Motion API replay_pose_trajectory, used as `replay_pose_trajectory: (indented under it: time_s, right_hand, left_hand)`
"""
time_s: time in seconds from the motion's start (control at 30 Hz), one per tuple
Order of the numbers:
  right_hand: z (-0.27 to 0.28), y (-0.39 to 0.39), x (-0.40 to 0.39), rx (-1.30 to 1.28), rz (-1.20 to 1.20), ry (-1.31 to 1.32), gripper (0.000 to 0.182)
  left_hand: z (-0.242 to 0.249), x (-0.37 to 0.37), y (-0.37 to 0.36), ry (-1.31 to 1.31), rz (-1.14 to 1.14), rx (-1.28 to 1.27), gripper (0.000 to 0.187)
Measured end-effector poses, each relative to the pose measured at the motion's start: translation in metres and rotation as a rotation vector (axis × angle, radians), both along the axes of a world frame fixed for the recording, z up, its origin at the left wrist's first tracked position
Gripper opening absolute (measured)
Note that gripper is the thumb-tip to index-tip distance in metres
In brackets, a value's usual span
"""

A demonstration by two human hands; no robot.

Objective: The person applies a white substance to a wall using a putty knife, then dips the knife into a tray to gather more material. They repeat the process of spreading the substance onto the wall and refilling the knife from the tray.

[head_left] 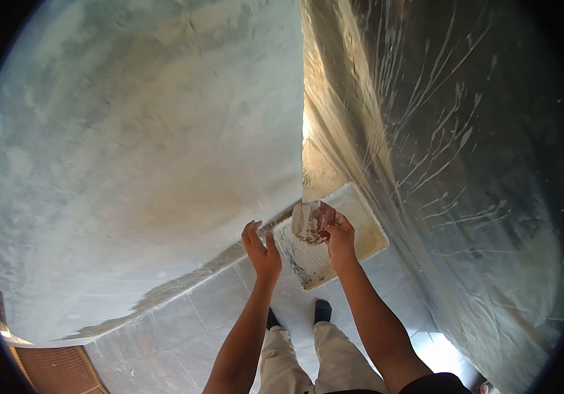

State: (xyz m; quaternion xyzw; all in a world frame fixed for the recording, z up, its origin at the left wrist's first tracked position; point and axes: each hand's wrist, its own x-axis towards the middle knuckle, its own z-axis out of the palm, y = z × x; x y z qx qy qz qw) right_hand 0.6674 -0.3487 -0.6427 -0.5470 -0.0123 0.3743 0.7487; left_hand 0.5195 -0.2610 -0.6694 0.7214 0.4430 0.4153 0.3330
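My right hand point(339, 241) holds a small wooden-handled scraper or putty knife point(312, 222) smeared with whitish filler, lifted near the corner of the wall. My left hand point(261, 249) is raised beside it with fingers together and slightly curled, empty, close to the base of the grey plastered wall point(137, 144). Below the tool lies a flat whitish board point(360, 230) on the floor, stained with filler.
A clear plastic sheet point(465, 164) splashed with white streaks hangs on the right. A bright gap point(306, 125) shows at the corner. Grey floor tiles point(183, 328) run along the wall. My legs and dark-socked feet point(321, 310) stand below.
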Motion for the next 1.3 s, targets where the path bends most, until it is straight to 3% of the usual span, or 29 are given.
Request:
replay_pose_trajectory:
  time_s: [0.07, 0.53, 0.73, 0.87, 1.07, 1.3]
  right_hand:
    - [0.037, 0.009, 0.007, 0.073, 0.019, -0.001, 0.026]
    - [0.289, 0.073, -0.003, 0.626, 0.297, 0.032, 0.017]
    - [0.382, 0.091, -0.026, 0.84, 0.448, -0.048, 0.03]
    - [0.454, 0.092, -0.054, 0.924, 0.465, -0.062, 0.034]
    - [0.536, 0.109, -0.088, 1.055, 0.35, -0.348, 0.033]
    - [0.593, 0.141, -0.13, 1.096, 0.202, -0.574, 0.032]
  left_hand:
    - [0.043, 0.004, 0.009, -0.017, -0.011, 0.187, 0.035]
    - [0.306, -0.007, 0.06, -0.059, 0.078, 0.866, 0.04]
    - [0.398, -0.03, 0.072, -0.085, 0.113, 1.032, 0.046]
    - [0.46, -0.056, 0.083, -0.107, 0.14, 1.137, 0.046]
    - [0.549, -0.108, 0.104, -0.036, 0.216, 1.362, 0.046]
    - [0.613, -0.176, 0.135, 0.203, 0.293, 1.55, 0.044]
